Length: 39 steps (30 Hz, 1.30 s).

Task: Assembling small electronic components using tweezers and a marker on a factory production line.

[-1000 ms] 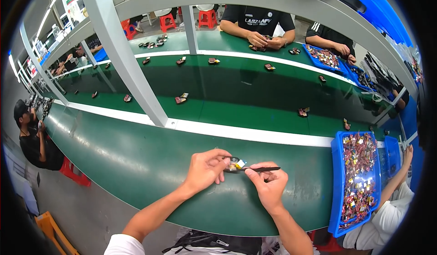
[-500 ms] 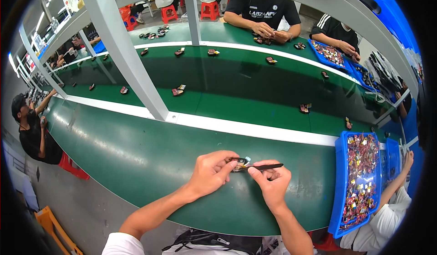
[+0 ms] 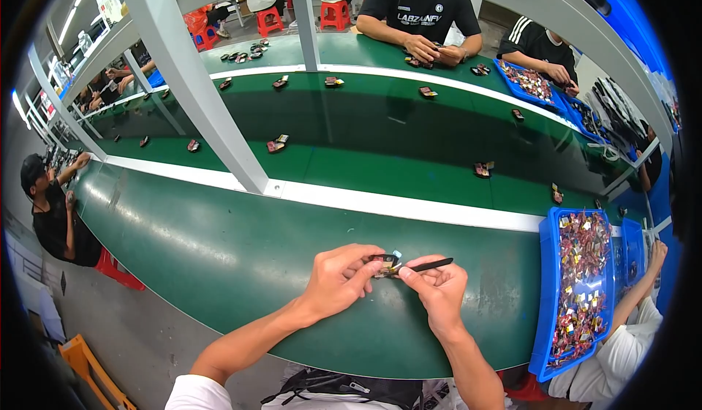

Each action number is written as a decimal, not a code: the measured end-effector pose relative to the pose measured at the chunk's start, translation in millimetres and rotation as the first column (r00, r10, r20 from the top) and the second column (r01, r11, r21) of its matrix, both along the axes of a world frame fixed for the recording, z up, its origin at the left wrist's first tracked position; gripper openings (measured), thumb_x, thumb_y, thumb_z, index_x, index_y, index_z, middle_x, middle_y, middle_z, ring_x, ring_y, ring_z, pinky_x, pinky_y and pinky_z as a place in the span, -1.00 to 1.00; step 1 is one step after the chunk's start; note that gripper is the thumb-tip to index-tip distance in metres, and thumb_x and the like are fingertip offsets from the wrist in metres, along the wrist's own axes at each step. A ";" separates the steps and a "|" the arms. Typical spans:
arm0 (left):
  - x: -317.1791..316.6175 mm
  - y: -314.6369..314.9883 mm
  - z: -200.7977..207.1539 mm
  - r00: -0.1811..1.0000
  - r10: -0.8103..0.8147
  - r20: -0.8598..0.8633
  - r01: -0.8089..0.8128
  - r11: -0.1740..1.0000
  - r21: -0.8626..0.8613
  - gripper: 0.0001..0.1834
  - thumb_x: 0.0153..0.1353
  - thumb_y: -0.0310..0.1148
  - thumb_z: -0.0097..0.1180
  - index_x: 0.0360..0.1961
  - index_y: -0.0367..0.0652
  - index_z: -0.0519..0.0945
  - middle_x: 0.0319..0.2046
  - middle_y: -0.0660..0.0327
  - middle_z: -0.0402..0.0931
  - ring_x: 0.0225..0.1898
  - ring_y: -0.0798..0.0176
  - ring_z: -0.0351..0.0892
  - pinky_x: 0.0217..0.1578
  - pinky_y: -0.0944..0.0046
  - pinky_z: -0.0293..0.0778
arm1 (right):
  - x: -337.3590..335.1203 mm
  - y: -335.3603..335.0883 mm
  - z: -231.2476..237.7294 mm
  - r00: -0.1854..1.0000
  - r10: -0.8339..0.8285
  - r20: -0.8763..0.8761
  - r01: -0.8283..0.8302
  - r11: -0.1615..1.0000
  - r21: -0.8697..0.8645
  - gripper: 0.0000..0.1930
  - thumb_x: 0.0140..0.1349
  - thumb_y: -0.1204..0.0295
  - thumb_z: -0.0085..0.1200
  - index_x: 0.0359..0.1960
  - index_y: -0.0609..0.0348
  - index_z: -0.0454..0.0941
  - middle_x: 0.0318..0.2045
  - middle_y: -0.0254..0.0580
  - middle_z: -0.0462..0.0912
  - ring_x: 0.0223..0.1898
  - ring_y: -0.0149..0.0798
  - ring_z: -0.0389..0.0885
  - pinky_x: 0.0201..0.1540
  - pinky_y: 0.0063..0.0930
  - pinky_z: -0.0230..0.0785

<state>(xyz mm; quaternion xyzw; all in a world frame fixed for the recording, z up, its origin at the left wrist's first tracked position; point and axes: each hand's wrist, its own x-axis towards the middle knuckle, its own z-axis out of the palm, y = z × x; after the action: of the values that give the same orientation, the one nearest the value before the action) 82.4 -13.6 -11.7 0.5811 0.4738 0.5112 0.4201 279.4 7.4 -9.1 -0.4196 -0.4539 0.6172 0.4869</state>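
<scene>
Over the near green worktop (image 3: pixel 219 238), the left hand (image 3: pixel 338 275) pinches a small black case (image 3: pixel 385 264). The right hand (image 3: pixel 440 287), just beside it, grips a thin black stick (image 3: pixel 434 264). A blue tray (image 3: pixel 548 296) of little parts (image 3: pixel 583 264) sits to the right.

A thick grey post (image 3: pixel 194 81) rises from the white rail (image 3: pixel 380 205), and a thinner grey post (image 3: pixel 307 29) stands farther back. On the shelf at upper left there is a white bottle (image 3: pixel 110 2), and near it a clear bottle (image 3: pixel 85 42). Two red stools (image 3: pixel 334 15) are in the background. Across the belt sits a person in a black printed shirt (image 3: pixel 420 19), beside a person with white stripes on the sleeve (image 3: pixel 537 48). At far left, a person in a dark cap (image 3: pixel 51 209) sits on another red stool (image 3: pixel 121 272). An orange frame (image 3: pixel 91 370) is on the grey floor (image 3: pixel 175 337).
</scene>
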 end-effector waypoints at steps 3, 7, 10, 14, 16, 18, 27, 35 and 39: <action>-1.9 0.8 -1.4 0.993 -0.014 0.116 0.026 0.994 -0.105 -0.78 0.34 -0.56 0.17 -0.03 -0.43 0.62 -0.29 0.06 0.67 -0.52 0.37 0.65 -0.60 0.43 0.55 | -0.6 0.0 0.6 1.000 0.007 -0.002 -0.007 1.000 0.003 -0.87 0.20 0.70 0.28 -0.24 0.45 0.62 -0.33 -0.08 0.72 -0.33 -0.42 0.70 -0.28 -0.67 0.54; -7.0 6.4 -4.1 0.944 -0.076 0.320 0.165 0.951 -0.260 -0.76 0.37 -0.53 0.15 0.00 -0.47 0.59 -0.27 0.04 0.66 -0.49 0.32 0.69 -0.60 0.41 0.57 | -1.7 -1.6 -5.2 0.999 -0.026 -0.033 0.028 0.997 0.071 -0.88 0.19 0.70 0.29 -0.25 0.42 0.63 -0.39 -0.17 0.72 -0.45 -0.57 0.59 -0.45 -0.75 0.37; -8.7 8.7 -3.5 0.924 -0.120 0.364 0.238 0.925 -0.298 -0.73 0.40 -0.49 0.11 0.04 -0.47 0.55 -0.24 0.01 0.65 -0.45 0.27 0.71 -0.58 0.39 0.61 | 1.5 -4.0 -8.4 0.997 -0.049 0.067 0.033 0.974 0.223 -0.89 0.17 0.69 0.32 -0.28 0.37 0.66 -0.47 -0.30 0.70 -0.61 -0.70 0.39 -0.59 -0.76 0.10; -9.0 7.6 0.0 0.913 -0.120 0.391 0.253 0.916 -0.311 -0.71 0.42 -0.47 0.10 0.06 -0.46 0.53 -0.20 -0.01 0.65 -0.40 0.22 0.74 -0.54 0.38 0.64 | -1.7 -7.9 -3.3 0.957 -0.160 0.240 0.042 0.899 0.435 -0.88 0.11 0.68 0.36 -0.35 0.34 0.67 -0.55 -0.36 0.63 -0.65 -0.70 0.34 -0.62 -0.74 0.02; -7.1 7.2 2.0 0.902 -0.104 0.419 0.248 0.920 -0.304 -0.70 0.41 -0.46 0.12 0.05 -0.49 0.52 -0.23 -0.03 0.66 -0.38 0.17 0.76 -0.55 0.35 0.66 | -3.9 -8.2 -3.5 0.941 -0.205 0.270 0.043 0.862 0.505 -0.89 0.10 0.68 0.37 -0.37 0.33 0.67 -0.57 -0.38 0.62 -0.67 -0.71 0.33 -0.64 -0.73 -0.01; -7.3 6.7 1.9 0.903 -0.105 0.417 0.245 0.923 -0.298 -0.70 0.42 -0.47 0.11 0.07 -0.47 0.52 -0.20 -0.02 0.65 -0.35 0.17 0.76 -0.53 0.36 0.66 | -5.1 -8.4 -5.9 0.937 -0.261 0.232 0.101 0.839 0.534 -0.90 0.09 0.59 0.43 -0.38 0.23 0.74 -0.62 -0.42 0.65 -0.74 -0.71 0.23 -0.68 -0.68 -0.08; -4.6 2.8 -2.0 0.917 -0.074 0.391 0.180 0.953 -0.242 -0.70 0.41 -0.51 0.10 0.09 -0.47 0.50 -0.18 -0.03 0.65 -0.33 0.15 0.77 -0.49 0.35 0.69 | -6.3 -9.6 -5.6 0.933 -0.263 0.247 0.102 0.848 0.519 -0.90 0.09 0.59 0.44 -0.38 0.23 0.74 -0.64 -0.42 0.64 -0.74 -0.70 0.22 -0.68 -0.68 -0.07; -5.7 3.4 0.0 0.915 -0.071 0.397 0.167 0.963 -0.212 -0.72 0.42 -0.53 0.09 0.08 -0.50 0.50 -0.19 -0.07 0.66 -0.34 0.12 0.77 -0.51 0.33 0.71 | -8.0 -10.0 -3.6 0.934 -0.266 0.240 0.101 0.838 0.536 -0.90 0.09 0.60 0.43 -0.38 0.24 0.73 -0.65 -0.44 0.62 -0.73 -0.70 0.22 -0.67 -0.69 -0.06; -6.0 2.9 1.5 0.914 -0.067 0.400 0.171 0.958 -0.231 -0.71 0.40 -0.53 0.11 0.08 -0.48 0.51 -0.19 -0.02 0.65 -0.33 0.17 0.76 -0.49 0.36 0.68 | -6.6 -10.6 -4.6 0.951 -0.220 0.218 0.098 0.881 0.462 -0.89 0.10 0.61 0.43 -0.37 0.25 0.73 -0.66 -0.47 0.59 -0.72 -0.71 0.22 -0.67 -0.69 -0.07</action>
<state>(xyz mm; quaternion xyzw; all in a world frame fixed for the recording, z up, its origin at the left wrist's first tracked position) 76.4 -10.7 -10.2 0.4357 0.4076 0.5225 0.6091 272.7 -3.2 -13.8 -0.4113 -0.6075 0.3926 0.5546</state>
